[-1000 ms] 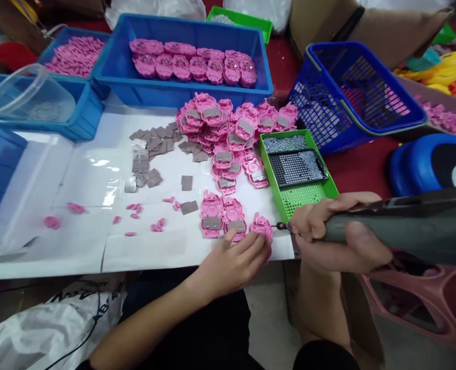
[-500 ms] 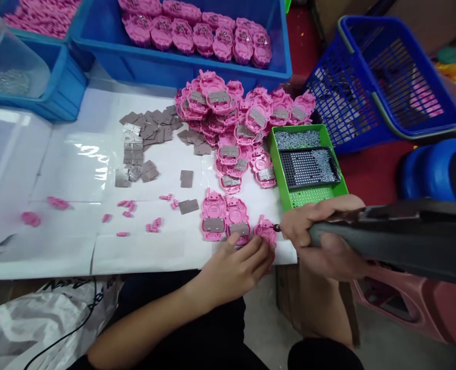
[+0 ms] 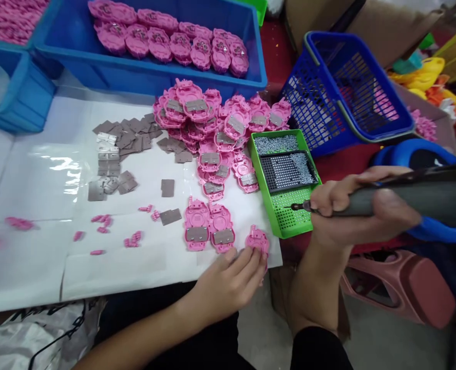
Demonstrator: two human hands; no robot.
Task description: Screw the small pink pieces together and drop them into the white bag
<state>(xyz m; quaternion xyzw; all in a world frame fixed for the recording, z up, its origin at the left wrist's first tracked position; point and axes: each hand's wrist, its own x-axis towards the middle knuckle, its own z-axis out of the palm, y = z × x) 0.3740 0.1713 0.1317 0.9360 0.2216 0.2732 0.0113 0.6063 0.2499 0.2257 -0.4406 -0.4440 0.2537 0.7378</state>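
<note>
My right hand (image 3: 351, 205) is wrapped round a dark electric screwdriver (image 3: 424, 198), its bit pointing left over the green tray (image 3: 278, 226). My left hand (image 3: 233, 280) rests at the table's front edge with its fingers on a pink plastic casing (image 3: 257, 236), whose lower part is hidden by them. Just left of it lie two more casings (image 3: 197, 216), side by side, each with a grey metal plate screwed on. Inside the green tray is a black perforated screw plate (image 3: 285, 172), with small silver screws (image 3: 303, 167) gathered at its right side.
Casings with plates form a heap (image 3: 197, 113) behind. Loose grey metal plates (image 3: 131, 136) and small pink parts (image 3: 133, 239) lie to the left. A blue bin (image 3: 147, 77) of pink assemblies stands at the back; a blue basket (image 3: 351, 92) and a pink stool (image 3: 401, 288) are right.
The screwdriver bit has moved away from the casing, rightward to above the green tray. My left hand stays on the casing. The whole view has shifted to the right.
</note>
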